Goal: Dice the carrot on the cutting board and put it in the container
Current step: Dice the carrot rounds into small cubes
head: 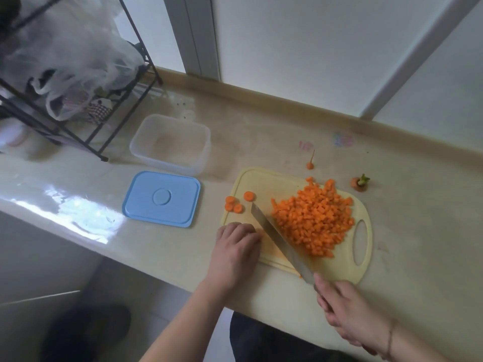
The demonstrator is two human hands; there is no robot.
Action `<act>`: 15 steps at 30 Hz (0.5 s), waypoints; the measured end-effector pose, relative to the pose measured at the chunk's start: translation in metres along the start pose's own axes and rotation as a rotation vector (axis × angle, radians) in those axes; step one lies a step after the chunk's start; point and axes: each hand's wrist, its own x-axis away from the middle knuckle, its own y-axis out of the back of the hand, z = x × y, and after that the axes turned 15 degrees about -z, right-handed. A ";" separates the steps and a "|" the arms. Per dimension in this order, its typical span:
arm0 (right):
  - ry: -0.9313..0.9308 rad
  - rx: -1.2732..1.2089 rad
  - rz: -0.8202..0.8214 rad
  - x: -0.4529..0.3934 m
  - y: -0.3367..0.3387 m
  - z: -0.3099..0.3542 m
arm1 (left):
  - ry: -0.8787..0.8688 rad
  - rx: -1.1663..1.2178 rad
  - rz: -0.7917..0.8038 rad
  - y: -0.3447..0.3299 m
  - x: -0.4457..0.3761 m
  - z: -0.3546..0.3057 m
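A heap of diced carrot covers the right half of the pale yellow cutting board. Three carrot rounds lie at the board's left edge. My right hand is shut on the handle of a knife, whose blade slants across the board with its tip beside the heap's left side. My left hand rests curled on the board's near left corner, fingers bent, holding nothing that I can see. The clear plastic container stands empty to the far left of the board.
The container's blue lid lies flat left of the board. A carrot tip and a carrot top with green stub sit on the counter behind the board. A black wire rack with plastic bags stands at the far left.
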 end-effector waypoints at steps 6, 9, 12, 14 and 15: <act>0.192 0.154 -0.014 0.004 0.011 0.002 | 0.004 0.101 0.000 -0.006 0.000 -0.004; 0.209 0.178 0.000 0.004 0.017 0.004 | 0.010 0.079 -0.021 -0.006 0.004 -0.005; 0.198 0.197 0.032 0.001 0.021 0.005 | 0.005 0.046 -0.035 -0.008 0.004 -0.007; 0.191 0.218 0.044 -0.002 0.023 0.005 | -0.004 0.045 -0.041 -0.007 0.003 -0.008; 0.196 0.239 0.044 -0.004 0.024 0.004 | -0.010 0.049 -0.048 -0.006 0.003 -0.008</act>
